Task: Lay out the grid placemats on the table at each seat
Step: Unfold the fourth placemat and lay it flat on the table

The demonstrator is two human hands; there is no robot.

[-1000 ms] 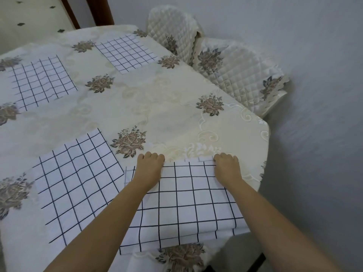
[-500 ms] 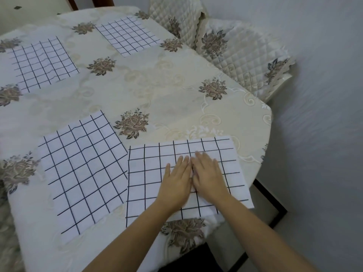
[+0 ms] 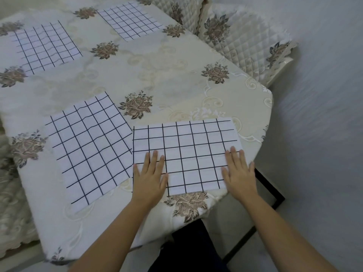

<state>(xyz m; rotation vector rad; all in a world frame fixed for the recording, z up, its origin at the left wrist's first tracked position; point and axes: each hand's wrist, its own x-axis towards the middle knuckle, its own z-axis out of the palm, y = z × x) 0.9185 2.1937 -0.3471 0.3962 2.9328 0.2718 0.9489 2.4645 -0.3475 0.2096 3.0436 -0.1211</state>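
Placemat [image 3: 186,154] down and flat, white with a black grid, sitting at the five o'clock corner of the table [image 3: 157,61], one long edge toward the person. Both hands are on it and neither is gripping. The left hand [image 3: 149,177] lies palm down on the near left corner, at the mat's seven o'clock, fingers straight and a little spread. The right hand [image 3: 239,173] lies palm down at four o'clock on the mat's right edge, fingers straight and pointing to twelve, its outer side past the edge.

At nine o'clock, a second placemat [image 3: 88,146] lies turned at an angle. Its right corner comes up against the first mat's left edge; I cannot tell if they overlap. Across the table, a third placemat [image 3: 47,46] sits at ten o'clock and a fourth placemat [image 3: 129,20] up at twelve by the far edge.

Under all of them is a cream tablecloth [image 3: 172,79] dotted with brown flower motifs, one flower [image 3: 135,105] at eleven o'clock between the two near mats. Beyond the table at one o'clock stand quilted chair covers [image 3: 245,36] in the same cream. Low at four o'clock, a black frame [image 3: 275,193] shows beside the table.
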